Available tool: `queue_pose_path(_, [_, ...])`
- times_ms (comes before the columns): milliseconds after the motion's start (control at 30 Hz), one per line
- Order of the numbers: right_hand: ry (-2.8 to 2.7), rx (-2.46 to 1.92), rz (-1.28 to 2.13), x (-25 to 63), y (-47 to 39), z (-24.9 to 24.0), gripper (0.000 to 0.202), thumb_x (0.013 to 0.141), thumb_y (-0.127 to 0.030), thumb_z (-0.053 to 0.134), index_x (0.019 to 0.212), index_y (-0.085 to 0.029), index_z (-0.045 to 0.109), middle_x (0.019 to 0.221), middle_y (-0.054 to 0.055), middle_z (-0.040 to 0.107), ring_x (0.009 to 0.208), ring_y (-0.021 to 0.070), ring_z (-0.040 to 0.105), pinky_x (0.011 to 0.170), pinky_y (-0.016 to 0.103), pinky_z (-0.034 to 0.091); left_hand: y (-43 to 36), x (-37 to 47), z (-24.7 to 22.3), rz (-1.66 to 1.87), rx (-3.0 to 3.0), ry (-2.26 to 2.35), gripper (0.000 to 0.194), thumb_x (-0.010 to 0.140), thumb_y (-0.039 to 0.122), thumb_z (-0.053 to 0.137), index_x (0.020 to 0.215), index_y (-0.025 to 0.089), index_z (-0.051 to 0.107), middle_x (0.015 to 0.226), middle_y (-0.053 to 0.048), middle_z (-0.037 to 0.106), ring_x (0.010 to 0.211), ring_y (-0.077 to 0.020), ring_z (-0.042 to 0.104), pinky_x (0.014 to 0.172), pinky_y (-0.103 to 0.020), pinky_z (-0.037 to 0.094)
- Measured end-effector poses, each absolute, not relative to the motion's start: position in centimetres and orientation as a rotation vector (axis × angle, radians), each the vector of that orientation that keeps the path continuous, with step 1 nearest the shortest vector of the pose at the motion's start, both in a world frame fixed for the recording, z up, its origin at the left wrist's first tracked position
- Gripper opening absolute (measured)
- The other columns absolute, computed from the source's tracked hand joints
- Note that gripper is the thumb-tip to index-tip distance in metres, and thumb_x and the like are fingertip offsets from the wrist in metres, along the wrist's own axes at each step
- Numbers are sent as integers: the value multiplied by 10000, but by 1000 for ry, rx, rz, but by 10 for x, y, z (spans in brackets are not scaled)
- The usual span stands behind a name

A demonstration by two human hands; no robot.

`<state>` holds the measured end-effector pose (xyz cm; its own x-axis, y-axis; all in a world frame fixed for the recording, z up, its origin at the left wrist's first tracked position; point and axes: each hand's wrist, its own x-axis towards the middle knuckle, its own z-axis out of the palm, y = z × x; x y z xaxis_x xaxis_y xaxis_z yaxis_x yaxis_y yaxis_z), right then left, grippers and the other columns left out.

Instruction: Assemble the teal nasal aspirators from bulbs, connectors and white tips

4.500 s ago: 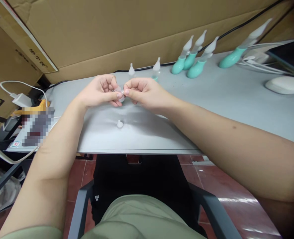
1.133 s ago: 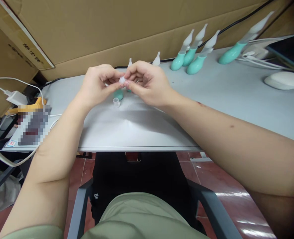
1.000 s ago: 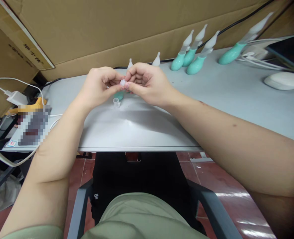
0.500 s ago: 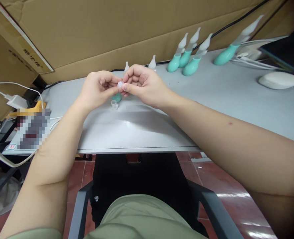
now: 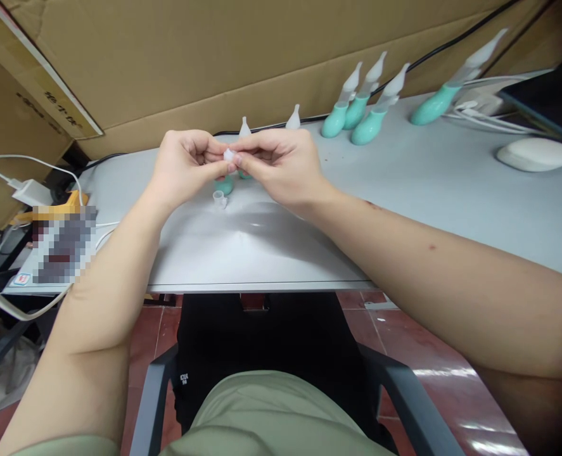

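Between the fingertips of my left hand (image 5: pixel 188 158) and my right hand (image 5: pixel 281 158) is a small white translucent piece (image 5: pixel 229 154), pinched from both sides above the table. Its exact kind is too small to tell. Just below the hands a clear plastic cup-like connector (image 5: pixel 220 200) stands on the table. Behind it is a mint-green bulb (image 5: pixel 224 185), partly hidden by my fingers. Another green bulb shows a little under my right fingers. Two white pointed nozzle tips, one left (image 5: pixel 245 126) and one right (image 5: pixel 293 118), rise behind my hands, their lower parts covered.
Several nasal aspirators (image 5: pixel 367 128) with green bulbs and white tips stand at the back right of the grey table (image 5: pixel 452 209). A white computer mouse (image 5: pixel 538 154) lies at the right. A pixelated device (image 5: pixel 64 247) and white cables are at the left. Cardboard (image 5: pixel 261 63) walls the back.
My right hand's fingers have straightened and tilted over the white piece, its wrist a little lower. Both hands still pinch the piece at nearly the same spot.
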<state>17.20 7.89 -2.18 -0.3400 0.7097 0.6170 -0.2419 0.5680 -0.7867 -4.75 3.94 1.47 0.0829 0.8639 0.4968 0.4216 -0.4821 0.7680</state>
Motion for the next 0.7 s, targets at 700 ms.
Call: queue_pose_path(700, [-1992, -289, 1093, 182, 99, -30, 319, 1138, -485, 900, 1112, -287, 651, 1068, 37, 802, 1017, 234, 750, 941, 391, 651, 38, -56, 17, 1181, 1915, 1163, 435, 743, 396, 1245, 868, 194, 881, 830, -67, 860, 707, -210, 832, 651, -351, 744])
